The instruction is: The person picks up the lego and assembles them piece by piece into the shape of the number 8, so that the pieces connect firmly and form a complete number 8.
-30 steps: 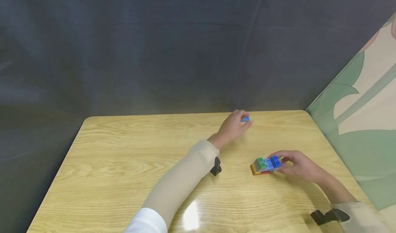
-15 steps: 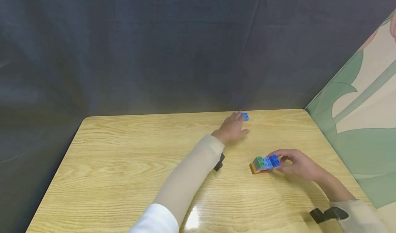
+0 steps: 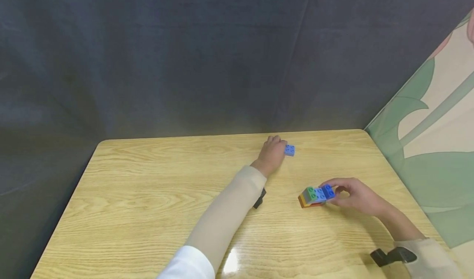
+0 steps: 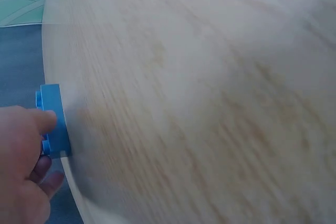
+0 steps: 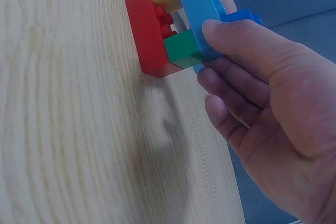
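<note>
A small blue brick [image 3: 289,149] lies on the wooden table [image 3: 148,180] near its far edge. My left hand [image 3: 279,147] is at the brick's left side. In the left wrist view the thumb lies over the blue brick [image 4: 52,121] and fingers curl beneath it, so my left hand [image 4: 44,140] pinches it. My right hand [image 3: 333,194] grips a stack of joined bricks [image 3: 314,196] that rests on the table at the right. Up close the stack [image 5: 173,24] shows red, yellow, green and blue pieces, with the thumb of my right hand [image 5: 210,61] on the blue plate.
A dark cloth backdrop [image 3: 185,56] hangs behind the table. A panel with a green leaf pattern [image 3: 426,126] stands along the right edge. Black wrist mounts [image 3: 259,198] sit on both sleeves. The table's left half shows bare wood.
The left hand lowered the blue brick to the table near the far edge, then drew it slightly nearer and shifted left. The right hand and its stack stayed in place.
</note>
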